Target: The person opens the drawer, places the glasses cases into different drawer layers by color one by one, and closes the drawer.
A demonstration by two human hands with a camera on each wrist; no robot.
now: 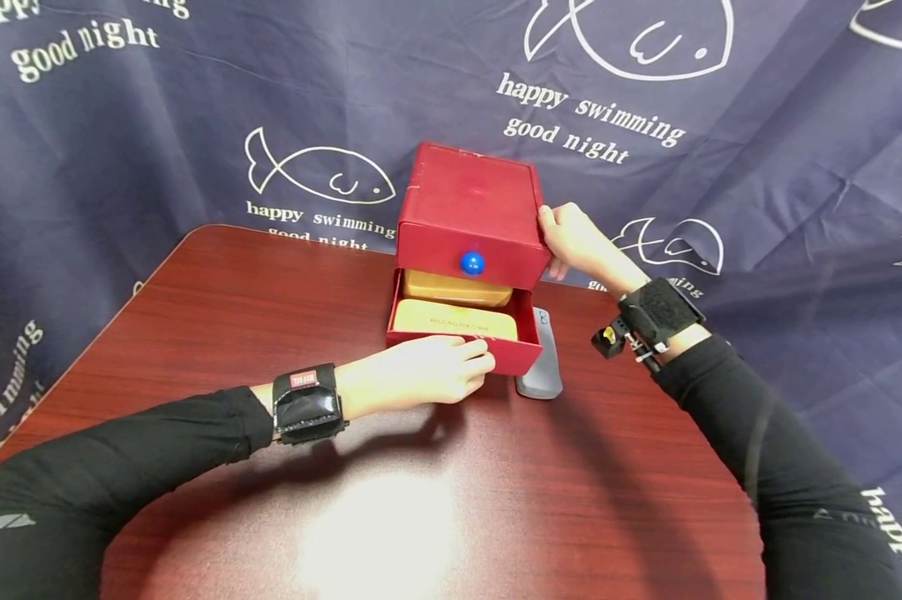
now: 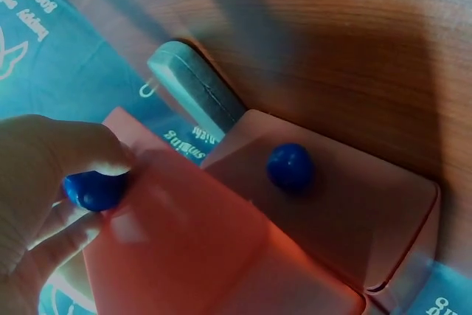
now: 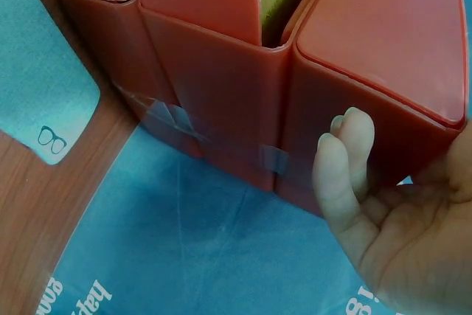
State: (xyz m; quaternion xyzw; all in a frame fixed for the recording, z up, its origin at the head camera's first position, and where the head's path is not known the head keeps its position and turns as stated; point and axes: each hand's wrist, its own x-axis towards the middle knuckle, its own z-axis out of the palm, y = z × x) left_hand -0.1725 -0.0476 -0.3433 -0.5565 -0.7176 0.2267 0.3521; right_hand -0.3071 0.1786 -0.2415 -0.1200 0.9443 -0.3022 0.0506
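A red three-drawer box [image 1: 472, 187] stands on the table, its middle drawer [image 1: 528, 354] pulled out. Inside that drawer lie a pale yellow box [image 1: 454, 321] with printing and a golden-yellow one [image 1: 457, 287] behind it. My left hand [image 1: 432, 371] pinches the drawer's blue knob [image 2: 96, 191] between thumb and fingers. At the upper right side of the box, my right hand [image 1: 574, 237] holds it, thumb at the top edge and fingers at the side wall. The top drawer, with a blue knob [image 1: 472, 263], is closed, and so is the bottom one [image 2: 346, 212].
Right beside the red box lies a grey glasses case [image 1: 544, 367] with a glasses mark. The reddish wooden table [image 1: 241, 317] extends left and in front. A dark blue printed cloth [image 1: 331, 100] hangs just behind the box.
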